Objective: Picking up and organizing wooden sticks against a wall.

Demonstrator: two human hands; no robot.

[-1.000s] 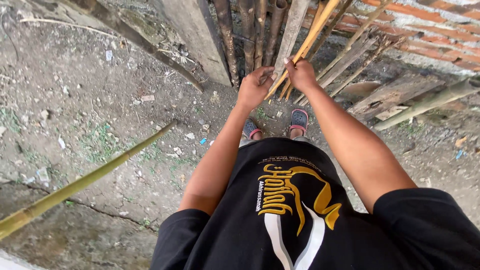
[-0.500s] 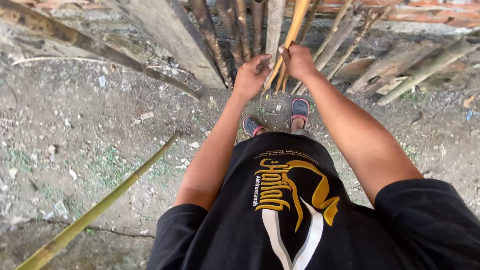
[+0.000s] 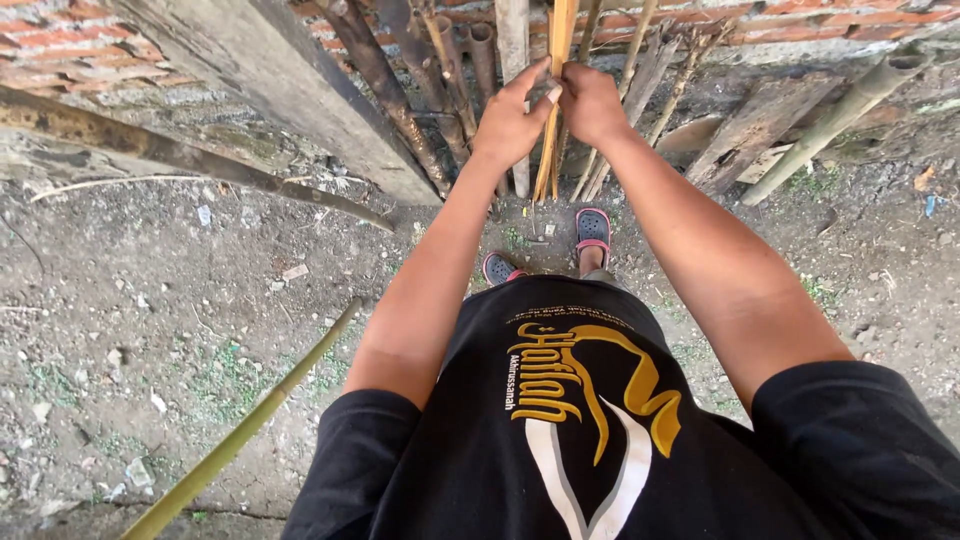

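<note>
The pale bamboo strips (image 3: 556, 90) run out past the far edge, tops unseen; the right hand (image 3: 590, 103) covers part of them. The green bamboo pole (image 3: 240, 435) at near left is cut off by the near edge.

The thin strips (image 3: 553, 100) held between the left hand (image 3: 512, 120) and the right hand (image 3: 590, 100) look like split bamboo, pale yellow, smooth and matt. Just left of the left hand stand old bamboo poles (image 3: 400, 90), dark, rough and weathered, and a grey wooden plank (image 3: 270, 80) with coarse dry grain. Behind the hands is a brick wall (image 3: 800, 25), matt and rough. Below the hands, the sandals (image 3: 592, 228) seem to be of dull rubber or plastic. The ground (image 3: 150, 290) is dry, cracked earth.
</note>
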